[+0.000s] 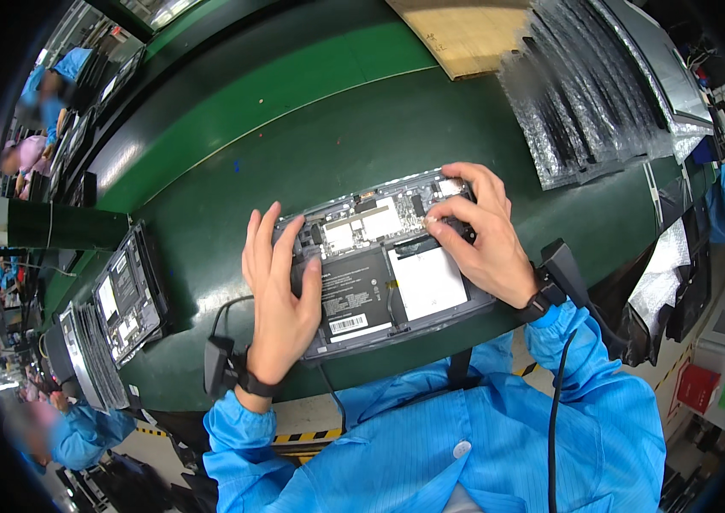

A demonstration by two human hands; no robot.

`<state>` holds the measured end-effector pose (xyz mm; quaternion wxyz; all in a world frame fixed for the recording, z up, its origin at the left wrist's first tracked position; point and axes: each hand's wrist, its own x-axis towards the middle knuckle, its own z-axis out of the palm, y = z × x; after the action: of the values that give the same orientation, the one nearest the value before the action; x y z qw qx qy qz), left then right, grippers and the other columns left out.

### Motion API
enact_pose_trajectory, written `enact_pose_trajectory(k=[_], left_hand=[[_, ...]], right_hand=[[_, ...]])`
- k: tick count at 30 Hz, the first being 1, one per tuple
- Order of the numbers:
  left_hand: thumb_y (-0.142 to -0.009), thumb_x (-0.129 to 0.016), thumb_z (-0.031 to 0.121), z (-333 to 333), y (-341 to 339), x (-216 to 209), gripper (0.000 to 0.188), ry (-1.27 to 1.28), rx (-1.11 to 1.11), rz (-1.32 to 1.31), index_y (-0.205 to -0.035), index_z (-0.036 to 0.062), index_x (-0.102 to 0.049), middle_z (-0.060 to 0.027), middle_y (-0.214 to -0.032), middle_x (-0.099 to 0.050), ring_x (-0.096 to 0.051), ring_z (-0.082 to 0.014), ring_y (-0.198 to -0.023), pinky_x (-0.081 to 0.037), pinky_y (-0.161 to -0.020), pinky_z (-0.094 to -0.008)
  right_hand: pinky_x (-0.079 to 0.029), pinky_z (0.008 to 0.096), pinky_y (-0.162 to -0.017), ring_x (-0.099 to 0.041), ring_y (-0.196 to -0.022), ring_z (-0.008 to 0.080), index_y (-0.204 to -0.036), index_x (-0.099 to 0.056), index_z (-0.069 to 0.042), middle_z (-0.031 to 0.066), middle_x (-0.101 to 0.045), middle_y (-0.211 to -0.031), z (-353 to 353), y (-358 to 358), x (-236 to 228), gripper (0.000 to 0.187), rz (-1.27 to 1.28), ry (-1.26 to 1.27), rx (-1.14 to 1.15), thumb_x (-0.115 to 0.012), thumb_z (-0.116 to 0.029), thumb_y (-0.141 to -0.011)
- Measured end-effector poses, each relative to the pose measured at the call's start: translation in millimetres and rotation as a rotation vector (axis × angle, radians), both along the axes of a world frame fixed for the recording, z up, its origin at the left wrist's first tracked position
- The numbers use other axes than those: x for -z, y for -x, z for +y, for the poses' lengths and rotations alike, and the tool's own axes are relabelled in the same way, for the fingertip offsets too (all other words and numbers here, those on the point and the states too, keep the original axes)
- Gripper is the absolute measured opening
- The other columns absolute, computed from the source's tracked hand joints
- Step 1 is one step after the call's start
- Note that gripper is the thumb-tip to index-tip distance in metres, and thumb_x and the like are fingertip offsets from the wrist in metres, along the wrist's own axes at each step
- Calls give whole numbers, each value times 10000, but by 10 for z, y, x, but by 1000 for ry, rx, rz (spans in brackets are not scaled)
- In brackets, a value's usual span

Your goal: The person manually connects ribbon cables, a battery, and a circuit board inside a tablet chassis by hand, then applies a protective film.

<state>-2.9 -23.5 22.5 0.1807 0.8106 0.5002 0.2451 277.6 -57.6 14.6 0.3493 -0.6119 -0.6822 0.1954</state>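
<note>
An opened laptop base [320, 350] lies on the green bench with its insides showing. A black battery [352, 295] with a printed label fills its lower left, and a white rectangular part [425, 280] sits to the right of that. The circuit board [371, 224] runs along the far side. My left hand [281, 291] rests over the laptop's left end, fingers stretched and apart, thumb by the battery. At the board's right part, my right hand [486, 235] is closed, thumb and index finger pinched together. Whatever they pinch is too small to make out.
To the left stand another opened laptop base [127, 295] and a row of thin panels [93, 355]. Silvery bubble-wrap sleeves [580, 103] stand in a row at the far right, beside a wooden board [474, 34]. Other people in blue work at the sides.
</note>
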Motion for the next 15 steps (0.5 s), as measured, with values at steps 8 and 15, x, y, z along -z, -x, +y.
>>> enact_pose_trajectory(k=[8,15], left_hand=[[-950,-561,-32,-8,-94,-403,406,30,190,87,-1348,28,-612,-183,-1549,-482,-386,-387,-1490,-293,-1220,-484],[-1078,-486,160,-734,1004,-1101,391,353,-486,-10,-1388,-57,-586,-155,-1367,-651,-557,-230,-1328,-358,-1158,-352]], right_hand=[[-282,480,-1174,-374,-1452,373,-957,-742,-82,94,-555,-1425,38,-101,36,74,-4,82,-139,-753,-79,-883],[-292,474,-1147,-395,-1440,366,-959,-710,-55,99,-571,-1371,38,-66,52,67,-2,56,-93,-714,-107,-917]])
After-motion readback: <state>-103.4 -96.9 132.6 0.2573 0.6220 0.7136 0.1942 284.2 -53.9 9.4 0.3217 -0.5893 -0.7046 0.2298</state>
